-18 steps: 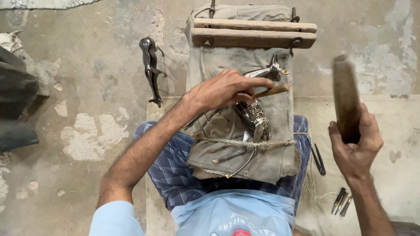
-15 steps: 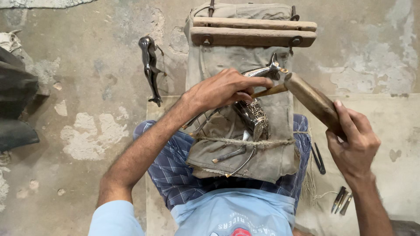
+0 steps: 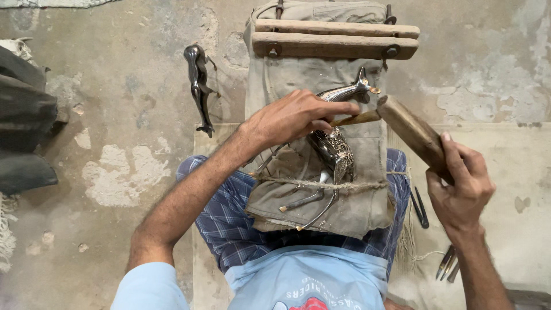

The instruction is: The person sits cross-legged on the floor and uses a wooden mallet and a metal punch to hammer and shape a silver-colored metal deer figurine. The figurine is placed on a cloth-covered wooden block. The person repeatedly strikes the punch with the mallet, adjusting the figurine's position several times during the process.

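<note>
A shiny metal animal figure [image 3: 336, 146] lies on a grey cloth pad [image 3: 313, 172] over my lap, tied down by a cord across its legs. My left hand [image 3: 293, 117] rests on the figure and holds a thin chisel [image 3: 356, 119] against it, handle pointing right. My right hand [image 3: 459, 183] grips a thick wooden mallet [image 3: 410, 132], tilted, with its head touching or nearly touching the chisel's end.
Two wooden bars [image 3: 336, 40] clamp the cloth pad at the top. A second dark metal animal figure [image 3: 199, 86] lies on the concrete floor to the left. Small tools [image 3: 446, 263] lie at the right beside my leg. Dark cloth [image 3: 23, 120] sits at the left edge.
My right hand swung the mallet down from upright onto the chisel's end and keeps it there. My left hand stayed on the figure.
</note>
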